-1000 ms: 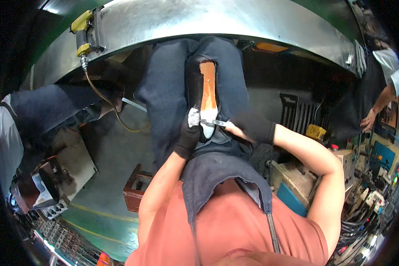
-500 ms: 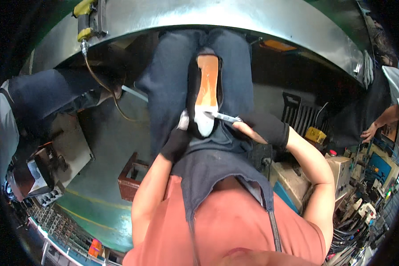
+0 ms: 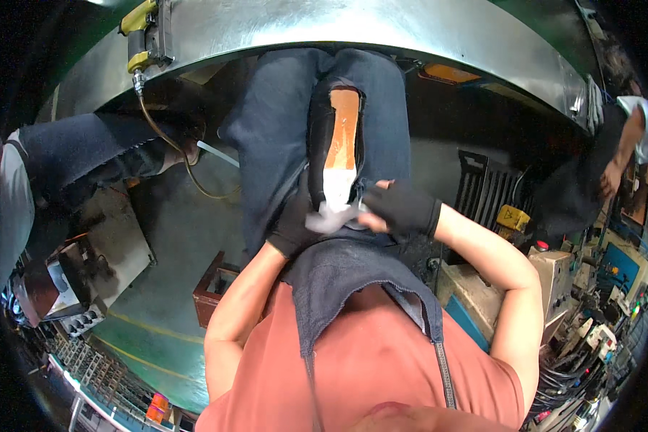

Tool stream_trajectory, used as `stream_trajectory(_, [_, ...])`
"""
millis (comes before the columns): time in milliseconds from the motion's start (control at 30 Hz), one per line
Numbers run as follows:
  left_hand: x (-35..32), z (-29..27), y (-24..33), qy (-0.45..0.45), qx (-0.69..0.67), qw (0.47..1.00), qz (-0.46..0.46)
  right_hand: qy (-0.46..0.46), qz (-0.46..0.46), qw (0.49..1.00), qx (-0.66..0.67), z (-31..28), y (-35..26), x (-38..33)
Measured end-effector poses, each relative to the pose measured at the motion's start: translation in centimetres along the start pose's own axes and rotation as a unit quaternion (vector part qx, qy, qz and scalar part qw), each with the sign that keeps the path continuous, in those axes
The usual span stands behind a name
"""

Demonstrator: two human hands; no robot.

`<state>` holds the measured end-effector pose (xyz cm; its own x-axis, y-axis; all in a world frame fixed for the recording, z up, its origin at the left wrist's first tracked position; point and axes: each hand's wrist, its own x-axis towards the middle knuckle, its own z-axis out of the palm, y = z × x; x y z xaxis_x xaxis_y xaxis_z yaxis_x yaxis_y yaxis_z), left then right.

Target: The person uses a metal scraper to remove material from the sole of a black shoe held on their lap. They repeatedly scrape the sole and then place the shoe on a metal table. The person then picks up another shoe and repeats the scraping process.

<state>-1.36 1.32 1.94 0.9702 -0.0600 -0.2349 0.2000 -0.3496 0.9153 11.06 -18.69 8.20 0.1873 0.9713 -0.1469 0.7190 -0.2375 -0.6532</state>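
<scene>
A black shoe upper lies sole-up between my thighs, with an orange insole (image 3: 344, 126) and a white toe part (image 3: 338, 186) towards me. My left hand (image 3: 295, 222), in a black fingerless glove, is closed on the toe end's left side. Over the toe tip is a smeared whitish shape that may be its covered thumb. Close on the right, my right hand (image 3: 402, 209), gloved alike, has its fingers bent at the toe edge. Only a pale bit of the slender grey tool shows beside these fingers; motion blur hides the rest.
A curved metal bench (image 3: 353, 21) runs beyond my knees. On its left hangs a yellow-and-black air tool (image 3: 138, 36) with a hose. A brown wooden stool (image 3: 210, 291) stands left. Machines (image 3: 475, 295) and a yellow box (image 3: 513, 217) are right. Other people sit on both sides.
My right hand has moved left and slightly down, and its tool has left the white part's middle. My left hand has shifted right and down to the toe tip. The shoe has moved slightly.
</scene>
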Motion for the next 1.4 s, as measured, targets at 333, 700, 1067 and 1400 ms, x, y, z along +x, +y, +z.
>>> stream_trajectory(333, [6.3,-9.6,10.4,0.265,-0.114,0.956,0.060,0.098,0.242,0.914,0.310,-5.4,-3.4,-6.5])
stream_trajectory(700, [3.7,-0.7,3.0,0.059,-0.041,0.995,0.066,-0.117,0.198,0.961,0.152,-7.3,0.7,-0.8])
stream_trajectory(1067, [5.7,-0.7,2.1,0.054,-0.305,0.944,-0.117,-0.257,0.435,0.721,0.474,-7.3,3.0,-0.3])
stream_trajectory(1400, [7.8,-0.4,-4.5,0.116,-0.245,0.962,-0.041,-0.172,0.028,0.970,-0.171,-5.4,-7.9,2.1])
